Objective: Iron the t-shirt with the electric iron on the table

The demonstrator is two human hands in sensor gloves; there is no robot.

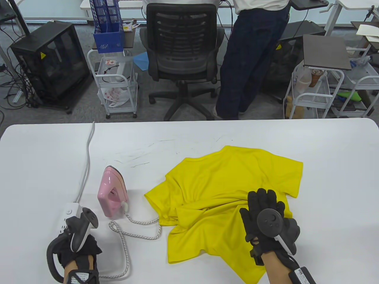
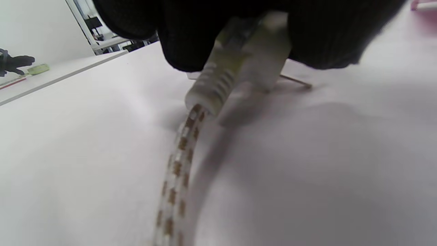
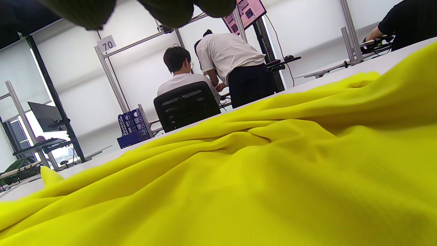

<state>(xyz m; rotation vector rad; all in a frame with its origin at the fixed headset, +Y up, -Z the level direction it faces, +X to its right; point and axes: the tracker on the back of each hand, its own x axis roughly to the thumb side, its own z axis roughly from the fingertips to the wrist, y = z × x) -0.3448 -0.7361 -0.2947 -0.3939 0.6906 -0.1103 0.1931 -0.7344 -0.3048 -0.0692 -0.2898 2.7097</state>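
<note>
A crumpled yellow t-shirt [image 1: 219,201] lies on the white table [image 1: 44,159], right of middle. A pink iron [image 1: 111,189] stands upright on its heel to the shirt's left. Its braided cord [image 1: 125,236] loops over the table to my left hand [image 1: 84,248] near the front edge. In the left wrist view my left fingers [image 2: 327,37] grip the iron's white plug [image 2: 245,65], low over the table, with a metal prong [image 2: 297,82] showing. My right hand [image 1: 266,204] rests flat, fingers spread, on the shirt's lower right part. The shirt [image 3: 259,177] fills the right wrist view.
A white power strip [image 1: 69,211] lies just beyond my left hand, its grey cable [image 1: 86,165] running to the table's far edge. Beyond the table are an office chair [image 1: 183,56], a standing person [image 1: 251,59] and wire carts [image 1: 118,85].
</note>
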